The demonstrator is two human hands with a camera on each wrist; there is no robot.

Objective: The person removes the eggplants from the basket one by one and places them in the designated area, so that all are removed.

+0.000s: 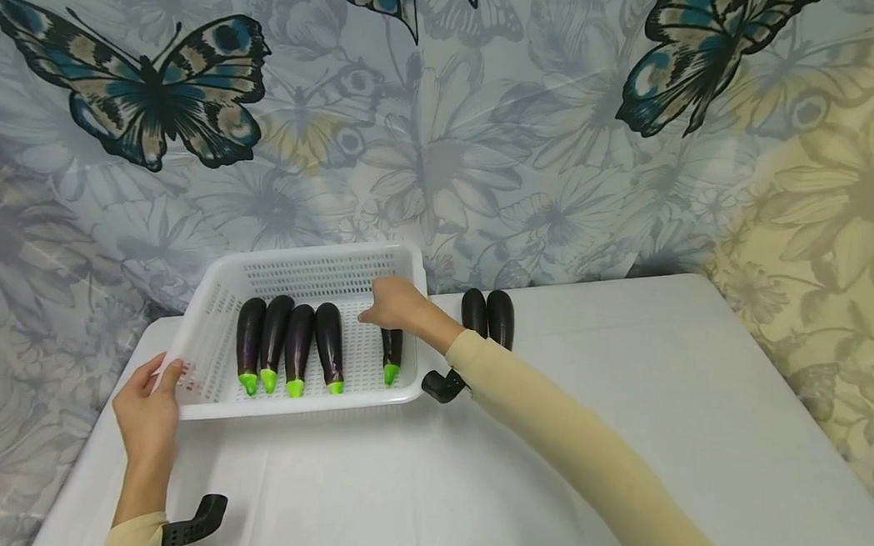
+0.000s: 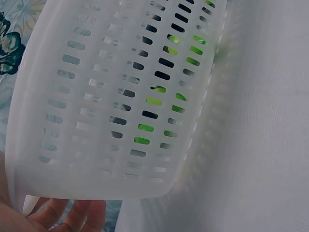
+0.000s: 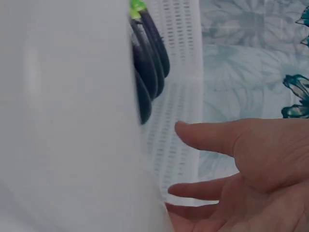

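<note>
A white perforated plastic basket [image 1: 220, 410] stands at the table's back left. Several dark purple eggplants [image 1: 300, 348] with bright green stem ends lie side by side inside it. My left hand [image 1: 148, 407] grips the basket's left end; in the left wrist view its fingers [image 2: 77, 212] curl at the end wall. My right hand [image 1: 397, 303] is over the basket's right part, above a single eggplant [image 1: 392, 357] whose upper end it hides. In the right wrist view, the right hand [image 3: 256, 164] has thumb and fingers spread apart with nothing between them; the basket wall hides some fingertips.
Two more eggplants [image 1: 488, 316] lie on the white-covered table [image 1: 390, 493] just right of the basket, partly behind the right sleeve [image 1: 567, 432]. A butterfly-patterned cloth [image 1: 445, 155] hangs behind the table. Black wrist mounts [image 1: 197, 524] stick out from both wrists.
</note>
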